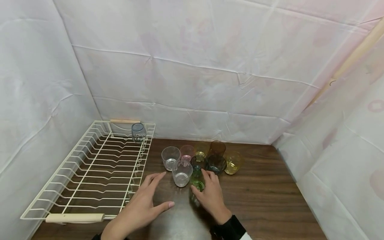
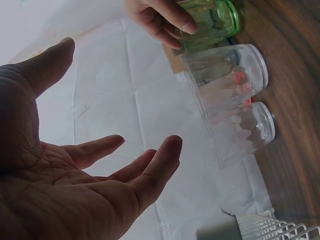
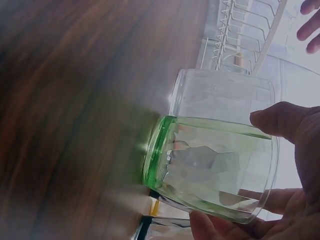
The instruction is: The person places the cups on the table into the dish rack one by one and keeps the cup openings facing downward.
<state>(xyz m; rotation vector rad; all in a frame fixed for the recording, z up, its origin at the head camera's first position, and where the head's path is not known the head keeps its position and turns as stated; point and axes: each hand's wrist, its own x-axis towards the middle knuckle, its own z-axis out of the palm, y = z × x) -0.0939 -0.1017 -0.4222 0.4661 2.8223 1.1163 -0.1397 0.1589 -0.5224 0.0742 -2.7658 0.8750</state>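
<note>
My right hand (image 1: 211,193) holds a green glass (image 1: 198,181) near its rim, thumb on one side and fingers on the other. In the right wrist view the green glass (image 3: 215,165) stands upright on the table, side by side with a clear glass (image 3: 220,95). My left hand (image 1: 142,201) is spread with nothing in it, between the rack and the glasses. Nearest to it are two clear glasses, the front one (image 1: 182,175) and the back one (image 1: 171,158). Behind the green glass stands a dark glass (image 1: 198,162).
A cream wire dish rack (image 1: 75,218) occupies the left side, with a bluish glass (image 1: 138,133) upside down at its back corner. Beyond the clear glasses are a pink glass (image 1: 187,152), a brown glass (image 1: 217,147), another dark glass (image 1: 216,164) and amber ones (image 1: 233,163). White cloth walls surround the wooden table (image 1: 270,200).
</note>
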